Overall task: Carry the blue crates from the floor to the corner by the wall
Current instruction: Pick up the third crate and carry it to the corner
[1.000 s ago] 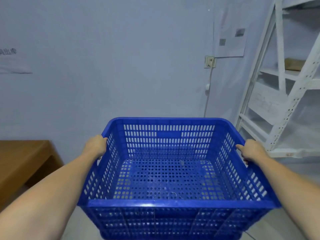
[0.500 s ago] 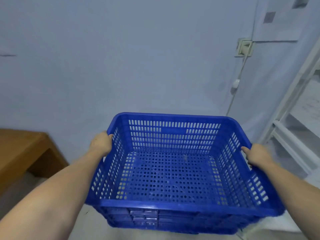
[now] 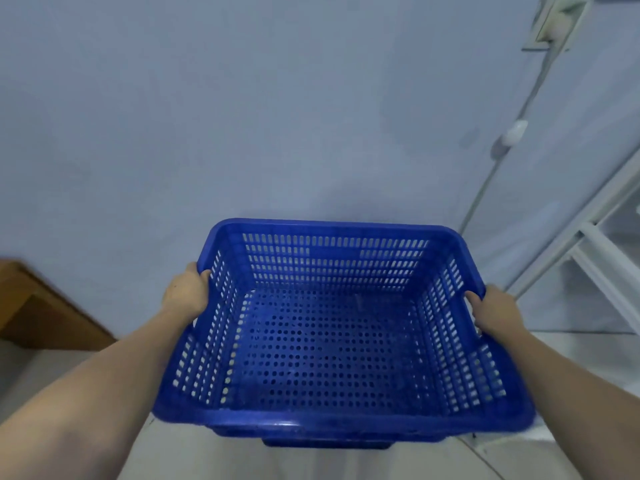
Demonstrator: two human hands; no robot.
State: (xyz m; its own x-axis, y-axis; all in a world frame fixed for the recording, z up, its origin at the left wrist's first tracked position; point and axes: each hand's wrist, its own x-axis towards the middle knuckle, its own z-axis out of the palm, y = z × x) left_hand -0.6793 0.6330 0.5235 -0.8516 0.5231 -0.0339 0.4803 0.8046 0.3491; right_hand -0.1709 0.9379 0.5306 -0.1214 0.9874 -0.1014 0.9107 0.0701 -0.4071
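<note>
1. The left hand (image 3: 185, 296) grips the left rim of the blue crate (image 3: 332, 348), thumb hooked over the top edge and the other fingers wrapped under the lip, out of sight.
2. The right hand (image 3: 497, 311) grips the opposite rim the same way, thumb on top and fingers curled round the outside of the side wall.
3. The crate hangs between the 2 hands, held off the floor (image 3: 194, 452), with its open top facing the camera and its far end tipped slightly down.
4. Inside the crate, between the 2 grips, only the perforated bottom and slotted walls show.
5. Under the near edge of the crate, below and behind both grips, a second blue rim shows; whether it belongs to another crate nested beneath cannot be told.
6. Beyond the far rim, ahead of both hands, stands the pale wall (image 3: 277, 116); the crate is near it but not touching.
7. Out past the right hand, a white metal shelving frame (image 3: 588, 244) stands against the wall where it meets the floor.
8. Above and ahead of the right hand, a thin cable (image 3: 485, 181) runs down the wall from a wall socket (image 3: 554, 22), with a small inline switch (image 3: 514, 131) partway along.
9. Out past the left hand, a brown wooden table (image 3: 31, 306) stands low, well apart from the crate.
</note>
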